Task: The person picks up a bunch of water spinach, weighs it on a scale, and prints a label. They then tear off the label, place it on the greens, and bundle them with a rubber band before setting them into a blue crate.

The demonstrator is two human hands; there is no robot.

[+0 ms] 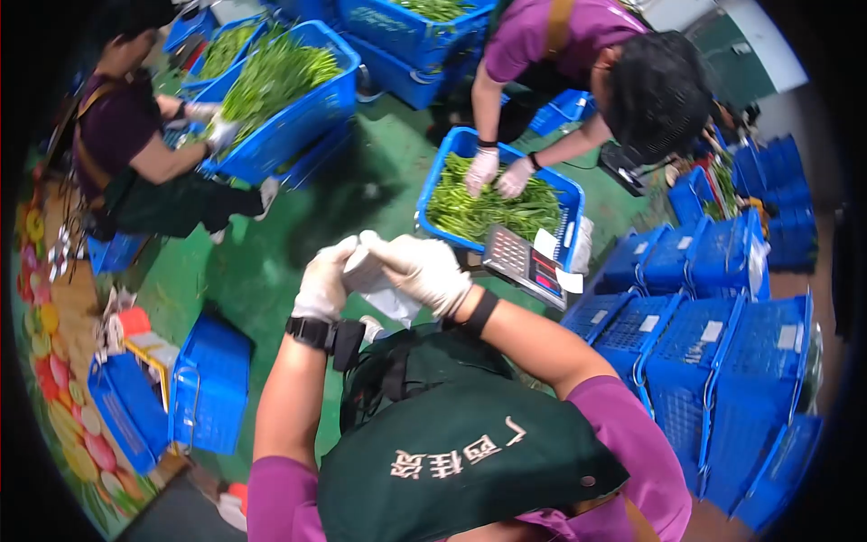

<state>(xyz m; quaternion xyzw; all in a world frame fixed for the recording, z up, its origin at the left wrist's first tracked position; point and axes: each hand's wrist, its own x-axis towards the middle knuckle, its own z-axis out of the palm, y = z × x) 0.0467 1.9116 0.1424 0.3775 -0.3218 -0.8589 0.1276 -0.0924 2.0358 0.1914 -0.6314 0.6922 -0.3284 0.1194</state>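
Both my gloved hands meet above the dark green apron (488, 443), in front of my body. My left hand (322, 282) is closed, its fingertips at the edge of a white, sheet-like thing (386, 303) that hangs down between the hands. From the other side my right hand (426, 273) grips the same white thing, thumb and fingers bent over its top. Whether it is paper or thin plastic, I cannot tell. Just beyond my right hand, a scale with a keypad (522, 262) stands by a blue basket (571, 194) of long green vegetables (479, 210).
A person (578, 54) has both gloved hands in that basket. At the left, another person (126, 135) handles greens in a blue crate (307, 113). Stacked blue baskets (695, 361) line the right side. More blue baskets (212, 388) stand lower left on the green floor (271, 262).
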